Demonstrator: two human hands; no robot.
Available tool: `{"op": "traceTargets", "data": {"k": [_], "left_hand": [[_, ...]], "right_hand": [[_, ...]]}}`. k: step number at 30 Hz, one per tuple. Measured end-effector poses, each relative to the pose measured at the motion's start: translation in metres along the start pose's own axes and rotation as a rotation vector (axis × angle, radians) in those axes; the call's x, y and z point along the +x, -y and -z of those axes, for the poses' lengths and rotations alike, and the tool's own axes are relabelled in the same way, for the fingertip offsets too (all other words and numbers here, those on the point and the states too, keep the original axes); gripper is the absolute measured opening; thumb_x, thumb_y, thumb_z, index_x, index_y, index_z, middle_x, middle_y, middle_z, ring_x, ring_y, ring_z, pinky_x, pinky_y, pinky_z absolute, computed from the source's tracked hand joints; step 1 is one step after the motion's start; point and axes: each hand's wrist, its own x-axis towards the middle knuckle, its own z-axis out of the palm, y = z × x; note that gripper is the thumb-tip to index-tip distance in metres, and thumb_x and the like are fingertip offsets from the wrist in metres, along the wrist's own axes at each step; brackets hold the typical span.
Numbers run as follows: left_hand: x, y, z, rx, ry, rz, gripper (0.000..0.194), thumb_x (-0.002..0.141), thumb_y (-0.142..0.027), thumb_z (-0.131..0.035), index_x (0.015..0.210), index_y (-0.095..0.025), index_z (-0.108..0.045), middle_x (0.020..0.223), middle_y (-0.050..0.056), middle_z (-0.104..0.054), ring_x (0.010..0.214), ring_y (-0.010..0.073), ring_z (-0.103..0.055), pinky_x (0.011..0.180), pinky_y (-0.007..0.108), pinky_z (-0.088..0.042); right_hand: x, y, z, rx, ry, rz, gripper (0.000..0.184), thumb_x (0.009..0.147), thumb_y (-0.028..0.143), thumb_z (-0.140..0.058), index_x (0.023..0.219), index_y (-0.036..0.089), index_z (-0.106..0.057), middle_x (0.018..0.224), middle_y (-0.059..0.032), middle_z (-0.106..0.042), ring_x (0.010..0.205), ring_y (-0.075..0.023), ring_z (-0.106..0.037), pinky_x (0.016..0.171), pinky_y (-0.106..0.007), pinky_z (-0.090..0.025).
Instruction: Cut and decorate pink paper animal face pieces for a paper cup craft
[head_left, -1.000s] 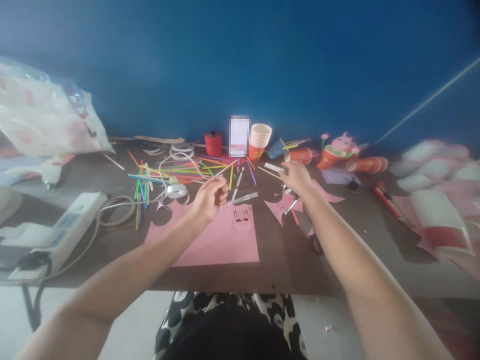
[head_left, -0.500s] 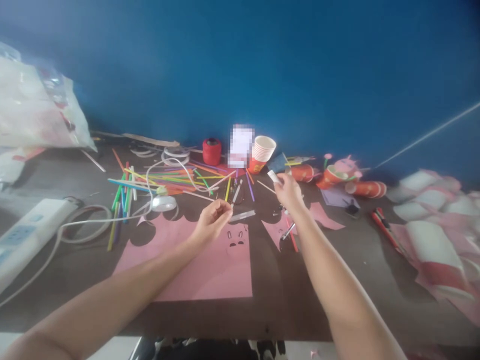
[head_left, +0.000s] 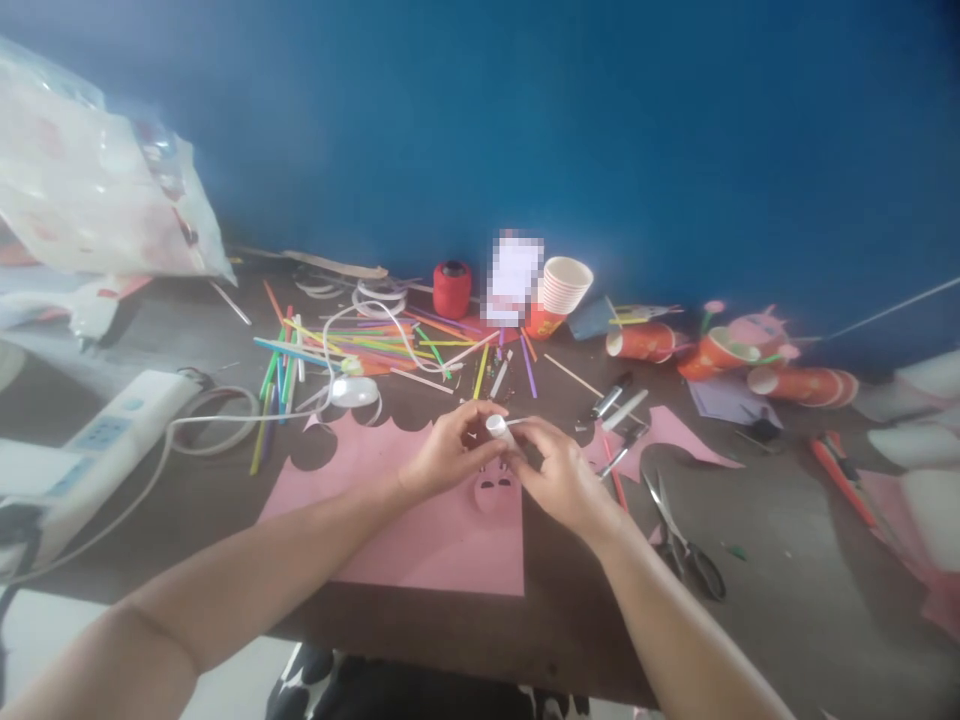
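Observation:
Both hands meet over the right part of a pink paper sheet (head_left: 405, 535) with rounded cut-outs along its far edge. Between them stands a small white cylinder (head_left: 496, 428), its round end facing up; its exact kind I cannot tell. My left hand (head_left: 454, 450) grips it from the left with bent fingers. My right hand (head_left: 559, 470) closes on it from the right, thumb and fingers partly hidden. Just below the fingers lies a pink cut-out face (head_left: 493, 497) with black eye marks.
Colourful sticks (head_left: 360, 345) spread behind the sheet, with a white cable (head_left: 247, 415) and power strip (head_left: 112, 430) at left. Scissors (head_left: 679, 540) lie right of my forearm. Stacked paper cups (head_left: 566, 285), a red spool (head_left: 451, 290) and red cups (head_left: 645, 343) stand or lie near the wall.
My right hand has brought the white cylinder down and left to my left hand. The hands were apart and now meet around it. The view has shifted, showing the scissors.

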Motion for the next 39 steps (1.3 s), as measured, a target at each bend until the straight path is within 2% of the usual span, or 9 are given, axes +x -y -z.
{"op": "traceTargets", "data": {"k": [4,10,14,18,21,24,28,34,39], "left_hand": [[-0.001,-0.002,0.001,-0.047,0.137,-0.018,0.046,0.078,-0.034,-0.063,0.119,-0.021,-0.047,0.095,0.005,-0.056,0.071,0.0124,-0.056,0.058,0.022,-0.046],[-0.002,-0.008,0.000,0.204,0.330,0.003,0.024,0.088,-0.039,-0.049,0.081,-0.018,-0.056,0.066,0.001,-0.058,0.059,0.0117,-0.053,0.054,0.021,-0.038],[-0.002,-0.013,0.006,0.258,0.362,-0.054,0.024,0.089,-0.037,-0.044,0.081,-0.019,-0.057,0.065,0.000,-0.056,0.058,0.0124,-0.049,0.056,0.023,-0.035],[0.001,-0.015,0.012,0.248,0.287,-0.016,0.032,0.090,-0.038,-0.040,0.069,-0.018,-0.054,0.058,-0.002,-0.045,0.053,0.0107,-0.038,0.052,0.022,-0.029],[0.005,-0.015,0.010,0.212,0.110,-0.038,0.029,0.090,-0.036,-0.041,0.073,-0.018,-0.055,0.059,-0.002,-0.044,0.054,0.0103,-0.036,0.054,0.022,-0.029],[0.011,-0.010,0.007,0.375,-0.063,-0.131,0.016,0.086,-0.030,-0.050,0.094,-0.019,-0.060,0.071,0.000,-0.052,0.062,0.0123,-0.045,0.062,0.023,-0.035],[0.015,0.004,0.010,0.719,-0.105,-0.145,0.025,0.081,-0.025,-0.056,0.105,-0.024,-0.062,0.085,0.004,-0.056,0.085,0.0200,-0.052,0.076,0.028,-0.039],[0.012,0.009,0.013,0.828,-0.086,-0.102,0.050,0.077,-0.010,-0.049,0.122,-0.029,-0.052,0.101,0.007,-0.053,0.094,0.0224,-0.054,0.069,0.027,-0.042],[0.003,0.002,0.009,0.835,0.005,-0.220,0.040,0.077,-0.009,-0.044,0.113,-0.023,-0.056,0.103,0.007,-0.057,0.096,0.0209,-0.055,0.072,0.027,-0.043]], "right_hand": [[-0.003,0.002,0.000,0.128,-0.158,-0.066,0.013,0.080,0.032,-0.062,0.087,0.022,-0.059,0.082,-0.0027,-0.058,0.077,-0.0173,-0.057,0.072,-0.032,-0.048],[-0.006,0.008,-0.007,0.407,-0.144,-0.177,0.014,0.079,0.031,-0.062,0.083,0.021,-0.053,0.066,0.0035,-0.054,0.058,-0.0110,-0.051,0.054,-0.024,-0.043],[-0.005,0.005,-0.003,0.588,-0.100,-0.220,0.016,0.081,0.035,-0.059,0.088,0.021,-0.058,0.055,0.0057,-0.048,0.045,-0.0085,-0.043,0.043,-0.022,-0.035],[0.003,-0.012,0.034,0.797,-0.511,-0.144,0.020,0.080,0.040,-0.055,0.074,0.021,-0.053,0.042,0.0106,-0.029,0.033,-0.0055,-0.025,0.035,-0.019,-0.021],[0.007,-0.024,0.051,0.744,-0.735,-0.079,0.017,0.084,0.038,-0.052,0.080,0.022,-0.052,0.042,0.0112,-0.031,0.033,-0.0064,-0.031,0.038,-0.019,-0.028],[0.005,-0.029,0.033,0.537,-0.454,-0.209,0.026,0.084,0.037,-0.055,0.105,0.023,-0.052,0.059,0.0049,-0.059,0.040,-0.0103,-0.051,0.040,-0.022,-0.039],[-0.002,-0.026,0.000,0.226,-0.050,-0.167,0.018,0.087,0.030,-0.049,0.104,0.025,-0.055,0.075,-0.0002,-0.067,0.048,-0.0132,-0.059,0.053,-0.028,-0.048],[-0.008,-0.018,-0.001,-0.218,0.116,-0.027,0.031,0.081,0.015,-0.051,0.109,0.027,-0.050,0.095,-0.0025,-0.068,0.085,-0.0223,-0.066,0.074,-0.033,-0.048],[-0.009,-0.017,-0.003,-0.260,0.175,-0.005,0.038,0.078,0.012,-0.049,0.113,0.027,-0.044,0.101,-0.0028,-0.065,0.090,-0.0228,-0.063,0.076,-0.035,-0.048]]}}
